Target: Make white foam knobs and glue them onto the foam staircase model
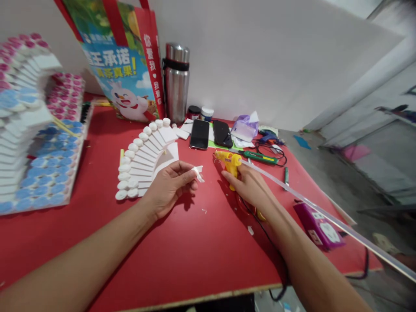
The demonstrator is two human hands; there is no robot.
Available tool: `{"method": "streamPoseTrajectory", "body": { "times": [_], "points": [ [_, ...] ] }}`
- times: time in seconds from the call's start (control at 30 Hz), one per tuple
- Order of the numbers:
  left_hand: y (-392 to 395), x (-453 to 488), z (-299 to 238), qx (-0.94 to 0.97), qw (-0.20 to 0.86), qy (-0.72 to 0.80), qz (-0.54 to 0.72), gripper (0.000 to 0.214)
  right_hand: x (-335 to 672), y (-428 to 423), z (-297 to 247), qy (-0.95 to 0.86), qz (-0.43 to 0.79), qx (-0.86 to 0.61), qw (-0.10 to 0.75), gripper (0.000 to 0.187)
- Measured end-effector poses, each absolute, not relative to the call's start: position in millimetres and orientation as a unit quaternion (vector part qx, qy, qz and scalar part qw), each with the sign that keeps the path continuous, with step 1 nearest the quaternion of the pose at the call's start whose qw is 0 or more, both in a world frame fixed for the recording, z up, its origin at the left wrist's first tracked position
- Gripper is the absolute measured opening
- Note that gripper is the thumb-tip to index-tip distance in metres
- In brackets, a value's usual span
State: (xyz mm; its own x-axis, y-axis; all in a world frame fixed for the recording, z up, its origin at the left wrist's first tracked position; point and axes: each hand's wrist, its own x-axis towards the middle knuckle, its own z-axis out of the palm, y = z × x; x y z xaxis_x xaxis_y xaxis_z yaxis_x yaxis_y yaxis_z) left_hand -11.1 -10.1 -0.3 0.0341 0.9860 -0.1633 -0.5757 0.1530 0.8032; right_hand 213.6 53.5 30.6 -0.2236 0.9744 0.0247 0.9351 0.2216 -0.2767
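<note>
My left hand pinches a small white scrap of foam between its fingertips, just above the red table. It hovers right of a white fan-shaped foam stair model edged with round white caps. My right hand is wrapped round the handle of a yellow glue gun, whose nozzle points left toward the scrap. A long clear glue stick runs out of the gun's back to the lower right. The gun's black cord trails under my right forearm.
A bigger foam model with blue and pink caps fills the left. At the back stand a printed red bag, a steel flask, two phones, small jars, a purple plastic bag, and tools. A purple box lies near the right edge.
</note>
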Motion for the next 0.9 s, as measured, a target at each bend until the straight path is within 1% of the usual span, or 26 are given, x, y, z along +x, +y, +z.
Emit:
{"method": "streamPoseTrajectory", "body": {
  "times": [0.1, 0.2, 0.27, 0.4, 0.6, 0.67, 0.73, 0.8, 0.9],
  "points": [
    [-9.0, -11.4, -1.0, 0.272, 0.667, 0.361, 0.593, 0.032, 220.6, 38.7, 32.6, -0.803, 0.066, -0.583, 0.106, 0.035],
    [-8.5, -11.8, -1.3, 0.270, 0.669, 0.360, 0.592, 0.030, 226.9, 24.5, 30.9, -0.813, 0.017, -0.567, 0.132, 0.037],
    [-8.7, -11.8, -1.6, 0.273, 0.669, 0.362, 0.588, 0.029, 229.2, 16.3, 30.9, -0.811, 0.011, -0.566, 0.148, 0.036],
    [-9.0, -11.4, -1.9, 0.274, 0.672, 0.368, 0.581, 0.030, 228.4, 5.6, 38.1, -0.797, 0.082, -0.572, 0.174, 0.037],
    [-8.1, -10.0, -1.2, 0.270, 0.675, 0.370, 0.578, 0.032, 222.9, 2.1, 50.3, -0.769, 0.185, -0.585, 0.179, 0.057],
    [-8.1, -9.6, -0.8, 0.271, 0.677, 0.370, 0.576, 0.032, 221.0, 6.3, 47.5, -0.762, 0.182, -0.600, 0.161, 0.060],
    [-8.5, -9.5, -0.8, 0.272, 0.679, 0.369, 0.573, 0.032, 219.5, 14.8, 41.4, -0.752, 0.132, -0.630, 0.140, 0.055],
    [-9.1, -9.8, -1.3, 0.273, 0.681, 0.367, 0.571, 0.032, 218.5, 26.3, 34.8, -0.753, 0.086, -0.639, 0.130, 0.043],
    [-9.8, -11.0, -3.0, 0.278, 0.684, 0.369, 0.564, 0.030, 218.0, 43.3, 29.8, -0.778, 0.079, -0.613, 0.113, 0.030]
  ]
}}
